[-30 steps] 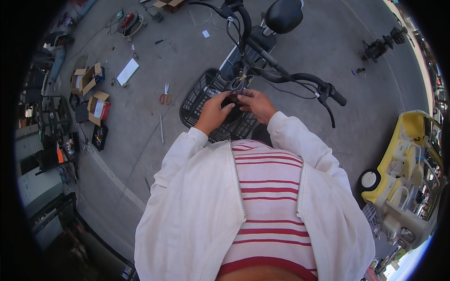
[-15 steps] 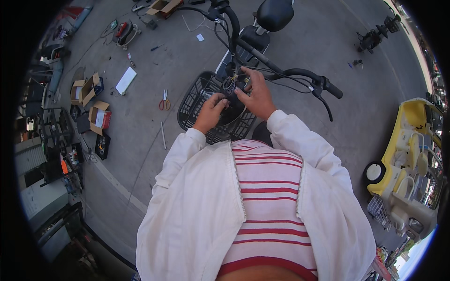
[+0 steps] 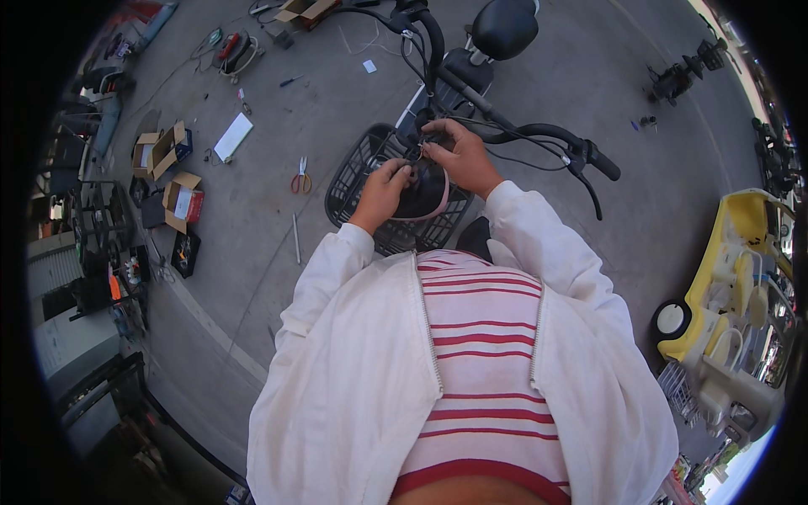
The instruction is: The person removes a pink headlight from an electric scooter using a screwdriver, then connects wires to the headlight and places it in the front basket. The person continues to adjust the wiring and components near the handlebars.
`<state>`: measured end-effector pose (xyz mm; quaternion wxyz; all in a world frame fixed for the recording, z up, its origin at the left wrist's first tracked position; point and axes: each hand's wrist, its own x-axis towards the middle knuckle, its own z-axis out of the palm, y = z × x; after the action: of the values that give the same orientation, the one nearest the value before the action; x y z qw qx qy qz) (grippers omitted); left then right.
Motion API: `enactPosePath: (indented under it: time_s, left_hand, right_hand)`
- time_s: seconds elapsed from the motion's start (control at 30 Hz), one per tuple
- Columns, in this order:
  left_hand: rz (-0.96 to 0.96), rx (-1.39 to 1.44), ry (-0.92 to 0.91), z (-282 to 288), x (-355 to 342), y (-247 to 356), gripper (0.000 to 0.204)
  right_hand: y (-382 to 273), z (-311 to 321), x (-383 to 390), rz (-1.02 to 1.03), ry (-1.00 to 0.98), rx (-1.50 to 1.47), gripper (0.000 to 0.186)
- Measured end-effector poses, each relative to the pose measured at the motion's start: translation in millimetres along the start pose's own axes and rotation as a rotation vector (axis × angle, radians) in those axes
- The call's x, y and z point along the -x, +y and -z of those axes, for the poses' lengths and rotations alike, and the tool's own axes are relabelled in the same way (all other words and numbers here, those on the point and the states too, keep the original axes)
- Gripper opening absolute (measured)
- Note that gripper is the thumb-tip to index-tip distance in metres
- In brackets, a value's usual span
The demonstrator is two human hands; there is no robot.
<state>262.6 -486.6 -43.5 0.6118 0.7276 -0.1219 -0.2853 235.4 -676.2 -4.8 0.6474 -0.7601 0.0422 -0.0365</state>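
Thin, light-coloured wires sit pinched in our bare right hand, fingers narrower than before, likely steadying them; what our bare left hand holds, we cannot tell.

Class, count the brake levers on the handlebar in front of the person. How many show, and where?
2. The left brake lever is near the picture's top edge; the right brake lever is at the handlebar's right end, below the grip.
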Motion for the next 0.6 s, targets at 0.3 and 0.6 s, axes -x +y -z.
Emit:
enactPosePath:
  time_s: [0.3,0.6]
  left_hand:
    - [0.045,0.272,-0.087,6,-1,-21,0.02]
    - [0.119,0.356,-0.083,6,-2,-28,0.016]
  right_hand:
    - [1,6,13,-0.223,0.092,-0.421,0.024]
    - [3,2,22,-0.153,0.153,-0.339,0.029]
